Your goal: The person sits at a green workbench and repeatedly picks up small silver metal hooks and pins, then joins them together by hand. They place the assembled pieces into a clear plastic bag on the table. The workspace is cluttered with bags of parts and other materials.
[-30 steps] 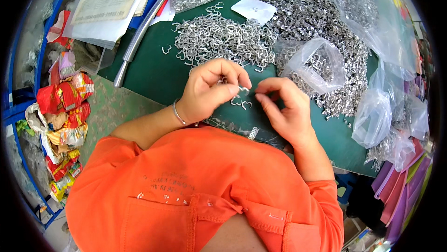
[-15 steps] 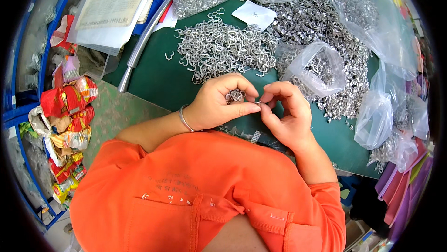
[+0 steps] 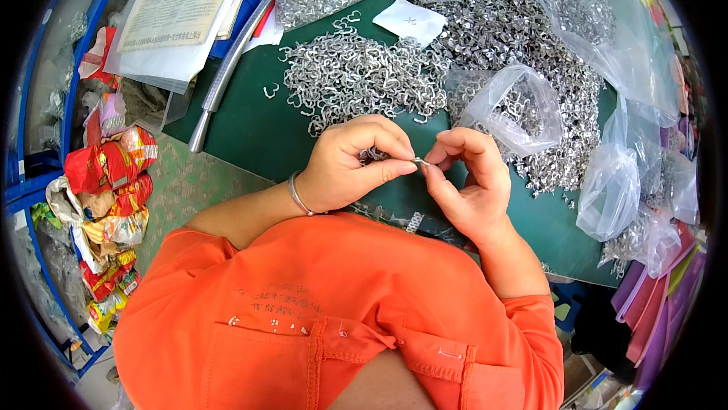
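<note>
Across the green table (image 3: 258,111), a hook pile (image 3: 364,73) is lying. Nearer, the left hand (image 3: 345,164) is pinching a metal piece (image 3: 419,161) while cupping more pieces (image 3: 371,154) in its palm; the right hand (image 3: 474,179) is pinching the piece's right end.

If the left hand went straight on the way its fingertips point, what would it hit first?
Probably the right hand, facing it closely; a small metal piece sits at the fingertips of the left hand. Depth is uncertain here.
</note>
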Action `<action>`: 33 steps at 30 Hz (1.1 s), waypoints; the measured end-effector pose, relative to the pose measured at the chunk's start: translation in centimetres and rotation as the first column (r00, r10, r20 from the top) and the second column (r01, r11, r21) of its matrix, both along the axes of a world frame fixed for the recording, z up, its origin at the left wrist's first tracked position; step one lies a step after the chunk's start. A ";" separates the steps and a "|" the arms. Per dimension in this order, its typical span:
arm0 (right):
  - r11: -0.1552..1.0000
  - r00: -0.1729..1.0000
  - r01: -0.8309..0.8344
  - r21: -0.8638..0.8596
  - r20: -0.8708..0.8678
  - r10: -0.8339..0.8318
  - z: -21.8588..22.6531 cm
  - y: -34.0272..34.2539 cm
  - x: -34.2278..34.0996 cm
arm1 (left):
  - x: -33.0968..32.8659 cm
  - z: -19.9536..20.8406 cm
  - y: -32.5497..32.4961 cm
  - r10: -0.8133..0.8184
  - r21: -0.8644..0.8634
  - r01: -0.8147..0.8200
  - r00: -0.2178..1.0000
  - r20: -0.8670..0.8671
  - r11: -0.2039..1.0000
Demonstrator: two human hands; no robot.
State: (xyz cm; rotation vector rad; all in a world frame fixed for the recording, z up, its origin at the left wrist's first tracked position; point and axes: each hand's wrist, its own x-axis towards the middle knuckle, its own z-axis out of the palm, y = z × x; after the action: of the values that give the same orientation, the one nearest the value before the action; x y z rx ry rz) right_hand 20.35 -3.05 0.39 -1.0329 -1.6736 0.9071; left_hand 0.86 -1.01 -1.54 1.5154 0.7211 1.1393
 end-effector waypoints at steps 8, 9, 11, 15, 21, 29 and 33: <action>0.988 0.993 -0.058 0.146 0.113 0.041 0.5 0.5 0.2 | 0.0 0.2 0.2 0.010 0.054 -0.008 0.999 -0.038 0.999; 0.972 0.983 -0.101 0.211 0.169 0.065 0.8 0.8 0.3 | 0.0 0.2 0.2 0.015 0.050 -0.013 0.999 -0.034 0.999; 0.948 0.982 -0.016 0.319 0.182 -0.045 2.1 0.7 0.3 | -0.2 0.6 0.0 -0.007 -0.067 0.009 0.999 0.036 0.998; 0.679 0.838 0.302 0.669 0.153 -0.524 3.7 1.9 2.6 | -0.7 0.4 -0.3 0.198 -0.195 -0.164 0.965 0.173 0.967; 0.869 0.891 -0.057 0.492 0.418 -0.178 3.4 1.0 2.0 | -0.6 0.1 -0.4 0.237 -0.229 -0.177 0.934 0.267 0.957; 0.906 0.756 -0.419 0.059 0.575 0.312 0.7 1.1 -0.9 | -0.6 0.5 -0.4 0.216 -0.298 -0.126 0.931 0.295 0.946; 0.993 0.983 -0.109 -0.048 0.141 0.115 0.5 1.0 -0.9 | -0.3 0.6 0.0 0.184 -0.167 -0.167 0.978 0.096 0.972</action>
State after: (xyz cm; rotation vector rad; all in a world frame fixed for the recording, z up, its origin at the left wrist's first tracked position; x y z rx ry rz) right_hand 19.46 -2.07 0.93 -1.0611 -1.8558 0.9612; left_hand 0.59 -1.04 -0.94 1.2645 0.8615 1.2577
